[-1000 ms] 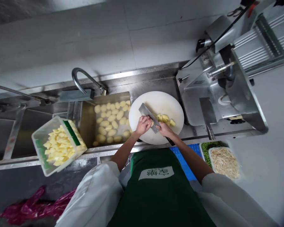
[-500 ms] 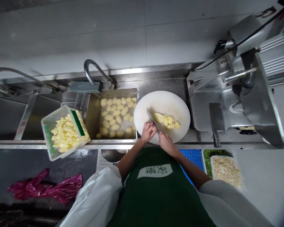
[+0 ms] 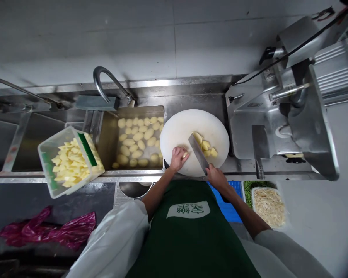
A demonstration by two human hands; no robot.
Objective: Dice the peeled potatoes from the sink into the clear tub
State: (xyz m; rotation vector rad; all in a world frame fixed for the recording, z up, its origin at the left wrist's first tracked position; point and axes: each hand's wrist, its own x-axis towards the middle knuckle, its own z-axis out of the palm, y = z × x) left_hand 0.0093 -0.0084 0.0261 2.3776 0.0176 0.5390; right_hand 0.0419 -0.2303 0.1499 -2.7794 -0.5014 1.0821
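Since half a second ago the cleaver (image 3: pixel 198 153) has swung away from the left hand (image 3: pixel 177 157). Then its blade stood thin-edged right against the knuckles; now its broad grey side shows, just right of them. The right hand (image 3: pixel 217 177) has drawn back to the near rim of the cutting board (image 3: pixel 178 127).

The only writing is a white label (image 3: pixel 188 210) on the green apron (image 3: pixel 191 247), printed with green characters. They appear upside down and are too blurred to read.

The cleaver's long axis runs at a slant. The blunt end of the blade points away from the person and to the left, and the handle end comes back to the right hand. That hand's fingers are closed round the handle, which is hidden inside the fist.

The left fingers are curled down on a potato piece (image 3: pixel 185 155) that peeps out yellow at their tips, resting on the board. Cut potato chunks (image 3: pixel 205 145) lie in a small heap on the board, just beyond the blade and well right of the left fingers.

Left of the left fingers, a sink (image 3: pixel 110 135) set in the steel surface (image 3: pixel 191 98) holds peeled whole potatoes (image 3: pixel 136 141) in water. Farther left, a clear plastic tub (image 3: pixel 45 148) of cut potato sits tilted on the sink's edge.
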